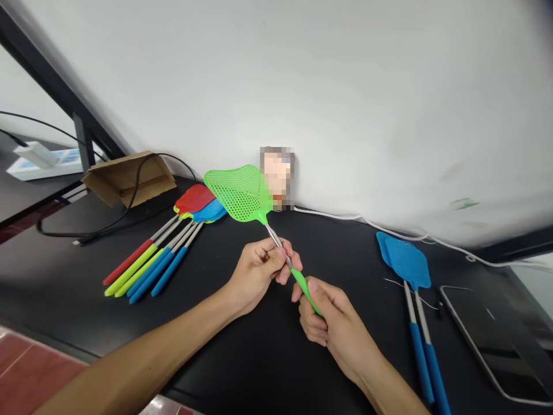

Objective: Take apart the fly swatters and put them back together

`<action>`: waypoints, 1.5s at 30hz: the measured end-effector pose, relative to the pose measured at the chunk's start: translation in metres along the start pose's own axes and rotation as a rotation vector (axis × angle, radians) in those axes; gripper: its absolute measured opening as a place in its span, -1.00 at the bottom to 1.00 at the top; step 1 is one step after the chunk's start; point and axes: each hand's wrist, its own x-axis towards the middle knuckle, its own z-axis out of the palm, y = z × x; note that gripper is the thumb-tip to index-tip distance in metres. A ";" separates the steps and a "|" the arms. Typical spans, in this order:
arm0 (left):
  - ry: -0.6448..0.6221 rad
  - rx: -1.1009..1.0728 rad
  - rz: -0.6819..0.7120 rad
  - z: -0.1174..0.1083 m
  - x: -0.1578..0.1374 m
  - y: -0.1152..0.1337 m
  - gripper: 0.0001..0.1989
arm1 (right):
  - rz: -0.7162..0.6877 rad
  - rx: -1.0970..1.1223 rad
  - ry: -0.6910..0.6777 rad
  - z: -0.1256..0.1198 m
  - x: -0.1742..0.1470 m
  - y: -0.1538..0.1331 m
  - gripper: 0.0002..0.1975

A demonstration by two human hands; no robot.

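A green fly swatter (242, 196) is held up over the black table, its perforated head pointing up and to the left. My left hand (263, 262) pinches its metal shaft just above the grip. Around the green handle, my right hand (322, 311) is closed, covering the handle's lower part. To the left lies a pile of red, yellow and blue fly swatters (173, 245), heads overlapping near the wall. Two blue fly swatters (408, 262) lie side by side on the right, apart from my hands.
An opened cardboard box (133, 178) with a black cable (136, 199) across it stands at the back left. A white cable (358, 218) runs along the wall. A phone-like dark slab (488, 340) lies on the right of the black table (242, 363). A blurred patch (280, 167) shows mid-wall.
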 end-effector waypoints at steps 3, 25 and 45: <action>0.040 -0.016 0.011 0.005 -0.001 0.003 -0.77 | -0.138 -0.252 0.057 0.002 -0.001 0.001 -0.59; 0.048 0.136 0.011 0.011 -0.006 -0.003 -0.55 | -0.435 -1.820 0.792 -0.058 0.015 -0.003 -0.84; -0.127 -0.059 -0.313 0.030 -0.025 -0.020 -0.77 | -0.445 -0.131 0.401 -0.023 0.001 -0.015 -0.65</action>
